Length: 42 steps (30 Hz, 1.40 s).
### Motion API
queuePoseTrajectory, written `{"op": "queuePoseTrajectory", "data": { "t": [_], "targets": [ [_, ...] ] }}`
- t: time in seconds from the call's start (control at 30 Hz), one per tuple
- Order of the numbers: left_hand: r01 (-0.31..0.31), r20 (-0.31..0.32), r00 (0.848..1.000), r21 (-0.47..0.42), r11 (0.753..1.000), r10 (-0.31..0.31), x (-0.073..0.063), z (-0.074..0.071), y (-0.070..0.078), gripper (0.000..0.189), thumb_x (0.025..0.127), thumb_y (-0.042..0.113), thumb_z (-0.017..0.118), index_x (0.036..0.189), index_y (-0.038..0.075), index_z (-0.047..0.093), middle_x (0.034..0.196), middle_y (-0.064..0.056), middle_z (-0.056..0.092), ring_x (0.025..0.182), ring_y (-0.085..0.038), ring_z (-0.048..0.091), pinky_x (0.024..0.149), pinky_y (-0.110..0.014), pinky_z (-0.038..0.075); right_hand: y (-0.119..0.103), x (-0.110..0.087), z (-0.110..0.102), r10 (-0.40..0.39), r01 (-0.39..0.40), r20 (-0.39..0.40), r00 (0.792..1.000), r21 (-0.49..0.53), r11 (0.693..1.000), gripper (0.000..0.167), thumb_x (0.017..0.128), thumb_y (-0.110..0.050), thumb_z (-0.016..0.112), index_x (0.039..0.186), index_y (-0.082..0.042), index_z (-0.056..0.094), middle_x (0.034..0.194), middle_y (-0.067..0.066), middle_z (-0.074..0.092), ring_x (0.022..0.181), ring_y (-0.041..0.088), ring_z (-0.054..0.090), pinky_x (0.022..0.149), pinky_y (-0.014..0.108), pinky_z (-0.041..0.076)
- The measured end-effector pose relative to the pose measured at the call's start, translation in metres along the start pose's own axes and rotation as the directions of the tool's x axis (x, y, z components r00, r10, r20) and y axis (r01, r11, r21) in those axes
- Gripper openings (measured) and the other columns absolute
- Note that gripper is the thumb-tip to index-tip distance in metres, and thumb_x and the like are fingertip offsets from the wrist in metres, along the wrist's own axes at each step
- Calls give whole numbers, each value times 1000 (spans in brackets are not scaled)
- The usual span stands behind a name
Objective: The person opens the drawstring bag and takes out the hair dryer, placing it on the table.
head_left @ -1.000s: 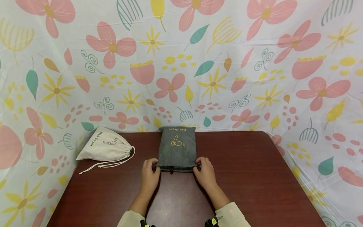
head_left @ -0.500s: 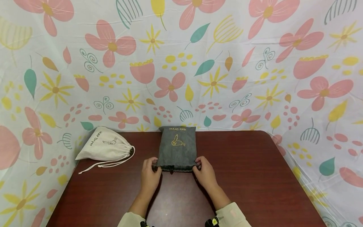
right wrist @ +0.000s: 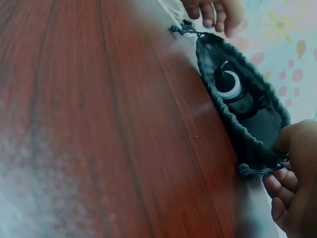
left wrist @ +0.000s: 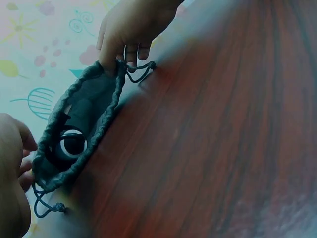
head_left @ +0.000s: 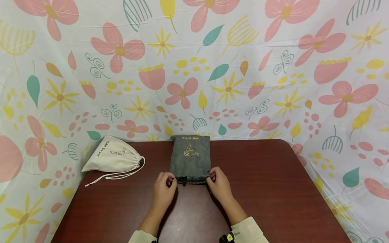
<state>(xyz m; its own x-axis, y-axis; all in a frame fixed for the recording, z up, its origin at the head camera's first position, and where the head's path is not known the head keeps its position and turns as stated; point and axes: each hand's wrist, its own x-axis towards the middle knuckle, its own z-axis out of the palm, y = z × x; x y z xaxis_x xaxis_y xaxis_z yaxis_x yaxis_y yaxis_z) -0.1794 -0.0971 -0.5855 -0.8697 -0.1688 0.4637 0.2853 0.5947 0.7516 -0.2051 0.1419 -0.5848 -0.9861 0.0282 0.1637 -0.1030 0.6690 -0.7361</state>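
A grey drawstring bag lies on the table, printed "Hair Dryer" in gold, its mouth facing me. Both wrist views look into that mouth, where a dark cylindrical item with a white ring sits. My right hand pinches the right corner of the mouth, thumb inside the rim. At the left corner is my left hand, fingers loosely bent; in the right wrist view its fingers hang just beyond the rim. A knotted dark cord dangles from the left end of the mouth, another cord from the right.
To the left lies a cream drawstring bag, also printed "Hair Dryer", its white cord trailing on the brown table. A flowered cloth surrounds the table's back and sides.
My left hand has shifted a little right and toward me, loosening from the bag's left corner, which has drawn inward. My right hand has stayed at its corner.
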Motion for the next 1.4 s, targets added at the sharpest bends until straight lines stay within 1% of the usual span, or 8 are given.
{"op": "queuePoseTrajectory", "data": {
  "t": [0.07, 0.13, 0.4, 0.67, 0.8, 0.93, 1.13, 1.4],
  "targets": [
    [-10, 32, 999, -36, 999, 11, -2, 0, 2, 12, 84, 3, 74, 88, 13, 67, 83, 4, 60, 70, -6, 56, 63, -23, 50, -1, 0, 0, 3, -3, -4, 1000, 4, 1000, 17, 90, -13, 67, 104, -14, 57, 93, 1, 62, 80, 13, 55, 73, 31, 47],
    [-3, 58, 998, -67, 998, 7, -3, 1, 3, 9, 85, 3, 73, 89, 10, 70, 82, 3, 62, 69, -5, 58, 62, -21, 52, -2, 0, 1, 7, -7, -2, 1000, 8, 1000, 18, 90, -13, 67, 104, -14, 57, 93, 1, 62, 80, 13, 55, 73, 31, 47],
    [94, 113, 990, -120, 988, -81, -7, 3, 6, 16, 91, 4, 68, 105, 5, 76, 101, -3, 73, 90, -14, 71, 79, -22, 58, -6, -3, 1, 6, -7, 36, 999, 14, 1000, 16, 92, -15, 66, 104, -16, 55, 90, 0, 59, 76, 13, 51, 68, 28, 43],
    [42, 102, 994, 7, 999, -42, -13, 3, 6, 28, 92, 9, 69, 121, 8, 74, 123, -10, 72, 116, -29, 68, 96, -47, 55, -10, -7, 3, -6, 5, 44, 999, 21, 1000, 18, 89, -14, 66, 102, -17, 54, 85, -2, 57, 72, 11, 49, 65, 26, 41],
    [42, 102, 994, 22, 999, -44, -16, 3, 7, 37, 93, 11, 69, 130, 6, 68, 133, -17, 66, 126, -37, 61, 102, -55, 50, -12, -8, 5, -35, 35, 34, 999, 21, 999, 20, 85, -11, 68, 100, -15, 55, 83, -2, 58, 71, 9, 49, 65, 25, 41],
    [71, 119, 990, 43, 997, -75, -16, 4, 8, 43, 94, 15, 69, 136, 5, 64, 138, -21, 62, 130, -39, 57, 104, -56, 48, -16, -11, 6, -46, 44, 45, 998, 39, 998, 21, 84, -9, 68, 99, -15, 55, 82, -2, 57, 71, 9, 49, 66, 24, 41],
    [130, 182, 973, 78, 988, -143, -14, 6, 9, 55, 96, 29, 68, 145, 7, 54, 147, -22, 53, 136, -40, 51, 105, -57, 47, -23, -15, 8, -79, 76, 72, 994, 37, 996, 21, 84, -8, 67, 99, -15, 54, 82, -3, 56, 71, 9, 49, 66, 24, 41],
    [76, 163, 982, 128, 989, -97, -7, 16, 9, 60, 94, 26, 71, 143, -2, 52, 141, -23, 54, 131, -40, 54, 103, -54, 48, -34, -23, 8, -138, 136, 83, 987, 19, 990, 23, 82, -7, 69, 98, -15, 55, 81, -5, 57, 69, 6, 49, 65, 23, 42]
  ]
}}
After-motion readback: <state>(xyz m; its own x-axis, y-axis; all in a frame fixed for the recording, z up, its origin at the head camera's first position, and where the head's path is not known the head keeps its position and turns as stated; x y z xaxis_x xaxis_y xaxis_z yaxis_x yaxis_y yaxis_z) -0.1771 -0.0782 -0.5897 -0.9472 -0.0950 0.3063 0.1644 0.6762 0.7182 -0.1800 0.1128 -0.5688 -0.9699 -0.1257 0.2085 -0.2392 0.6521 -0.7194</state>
